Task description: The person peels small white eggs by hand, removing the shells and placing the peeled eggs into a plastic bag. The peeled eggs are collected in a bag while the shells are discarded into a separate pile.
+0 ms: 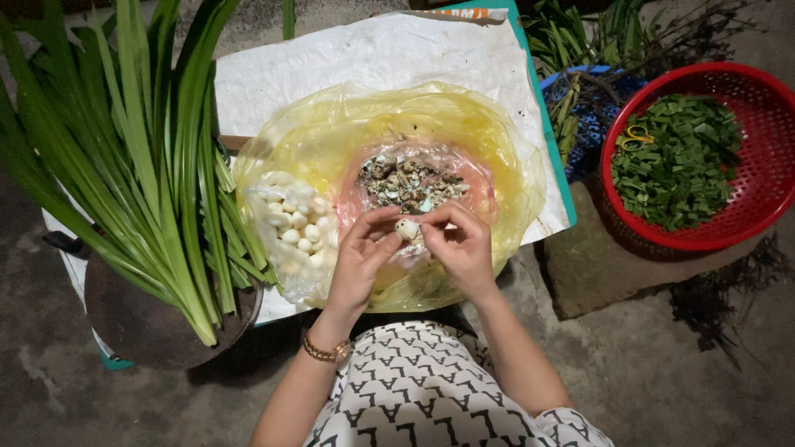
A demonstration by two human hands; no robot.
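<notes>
Both hands meet over a yellow bag [505,157] spread open on the bench [364,62], which is covered with white paper. The left hand [358,263] and the right hand [464,247] together pinch one small pale egg [407,228] between thumbs and fingertips; each hand is closed on it, the left from the left side, the right from the right and above. The egg sits at the near edge of a pink bag [480,186] that lies inside the yellow one. That pink bag holds a heap of broken, speckled shells [407,184], just beyond the egg.

To the left of the hands, in a clear bag [261,207] touching the yellow bag, lies a pile of peeled white eggs [298,222]. A gold bracelet [325,352] circles the left wrist. The person's lap, in a black and white patterned cloth [422,389], shows at the bottom.

Long green leaves [141,157] fan out over the left side, their cut ends resting in a dark round pan [137,327] that overlaps the bench's near left corner. To the right, well apart from the hands, a red basket [766,108] on the floor holds chopped green leaf pieces [675,170] with yellow-handled scissors [636,136] lying on them. Behind it a blue basket [592,124] holds more leaves and stalks. The floor [662,364] is grey concrete.
</notes>
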